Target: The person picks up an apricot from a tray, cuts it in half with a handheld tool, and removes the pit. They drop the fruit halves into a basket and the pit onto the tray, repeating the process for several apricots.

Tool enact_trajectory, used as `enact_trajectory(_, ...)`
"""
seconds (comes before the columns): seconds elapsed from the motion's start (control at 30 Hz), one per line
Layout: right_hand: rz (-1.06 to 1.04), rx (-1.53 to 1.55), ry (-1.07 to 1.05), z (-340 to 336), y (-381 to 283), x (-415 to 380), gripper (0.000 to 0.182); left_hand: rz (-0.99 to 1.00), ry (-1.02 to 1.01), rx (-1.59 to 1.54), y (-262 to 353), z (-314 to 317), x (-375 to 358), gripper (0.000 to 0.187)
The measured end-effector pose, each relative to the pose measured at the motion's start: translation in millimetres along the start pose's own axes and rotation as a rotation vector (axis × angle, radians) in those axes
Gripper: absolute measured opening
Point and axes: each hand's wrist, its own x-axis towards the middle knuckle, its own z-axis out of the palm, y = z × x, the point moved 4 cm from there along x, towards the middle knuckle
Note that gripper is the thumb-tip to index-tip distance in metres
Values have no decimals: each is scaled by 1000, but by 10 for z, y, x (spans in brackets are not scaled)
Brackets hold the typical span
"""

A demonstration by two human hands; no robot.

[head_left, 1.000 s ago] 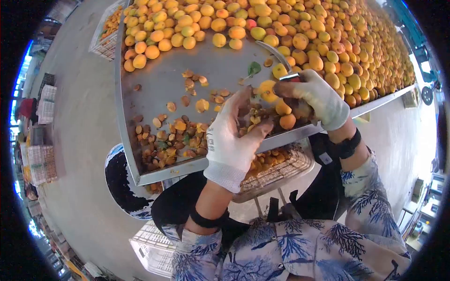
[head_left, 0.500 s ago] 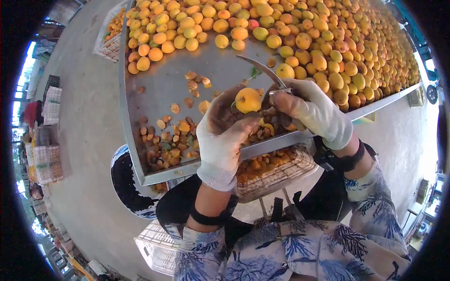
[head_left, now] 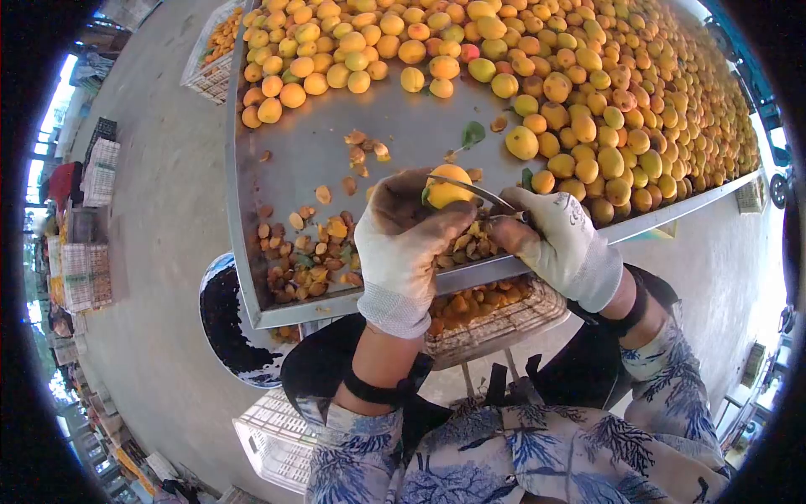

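My left hand [head_left: 403, 248], in a stained white glove, is closed round a yellow-orange apricot [head_left: 447, 195]. In my gloved right hand [head_left: 558, 239] is a knife with a thin curved blade [head_left: 474, 188], gripped near its handle. The blade lies across the upper part of the apricot. Both hands are above the near edge of a metal tray table [head_left: 403, 118]. Loose pits and fruit scraps [head_left: 315, 252] lie on the metal left of my left hand, and more scraps show beneath my hands.
Many whole apricots [head_left: 621, 126] cover the back and right of the tray. Under its near edge sits a crate [head_left: 504, 319] with fruit pieces. A bucket [head_left: 239, 328] with dark contents stands at the left, beside a white crate [head_left: 273, 441]. Another crate [head_left: 210, 80] is farther back.
My right hand has brought the knife down and left, from above and beside the apricot onto it. The left hand still holds the fruit. The whole view has shifted slightly.
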Motion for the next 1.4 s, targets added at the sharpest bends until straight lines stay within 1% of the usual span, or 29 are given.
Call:
enact_trajectory(0.07,14,12,14,26,2,-13,35,7,39,-21,-13,-2,-3,41)
enact_trajectory(0.13,-80,-143,85,74,-9,-49,31,35,38,18,-17,-2,-6,41)
enact_trajectory(0.17,-77,-143,86,103,-6,-45,31,67,37,55,-7,-3,-7,40)
enact_trajectory(0.23,3,-110,103,151,19,-34,31,60,41,72,7,-13,0,38)
enact_trajectory(0.33,49,-176,52,176,28,-16,30,67,38,93,31,-32,9,35)
enact_trajectory(0.4,57,-147,26,160,-4,-2,30,77,25,102,42,-23,5,34)
enact_trajectory(0.47,69,-120,-1,165,-2,8,30,55,55,32,35,-17,-9,32)
enact_trajectory(0.5,38,-139,5,172,2,21,30,53,56,31,38,-24,-12,32)
enact_trajectory(0.57,10,-156,12,219,23,21,30,39,51,164,46,-38,-37,30)
enact_trajectory(0.63,21,-39,27,261,47,43,31,40,50,145,7,-54,-16,28)
enact_trajectory(0.7,35,-45,14,264,-2,48,30,40,48,126,1,-38,-22,27)
enact_trajectory(0.73,48,-50,-2,265,-17,49,33,53,43,150,25,-15,-33,24)
enact_trajectory(0.8,51,-33,-7,259,-9,74,31,71,37,170,42,-7,-33,22)
enact_trajectory(0.9,28,-36,-8,299,56,88,32,73,-21,205,31,-80,-7,20)
enact_trajectory(0.97,2,-59,-2,295,53,91,32,99,-126,403,58,-77,6,18)
enact_trajectory(1.03,-32,31,-43,295,8,98,32,65,-129,384,69,-53,1,18)
enact_trajectory(1.07,-32,30,-44,293,9,92,32,31,-131,367,75,-37,-5,18)
enact_trajectory(1.17,-19,-20,-59,302,41,89,33,8,-151,288,116,86,-58,18)
enact_trajectory(1.23,-80,70,-95,317,51,86,39,12,-168,281,113,85,-58,18)
enact_trajectory(1.27,-76,71,-91,298,33,73,39,18,-180,273,108,76,-59,18)
enact_trajectory(1.3,-9,271,-141,284,5,61,40,16,-181,273,89,55,-60,18)
enact_trajectory(1.33,56,470,-192,281,-22,57,42,187,-227,427,125,58,-67,19)
enact_trajectory(1.37,52,469,-197,265,-39,55,42,362,-267,580,174,67,-93,19)
enact_trajectory(1.4,134,526,-249,261,-15,35,40,367,-259,580,193,46,-106,19)
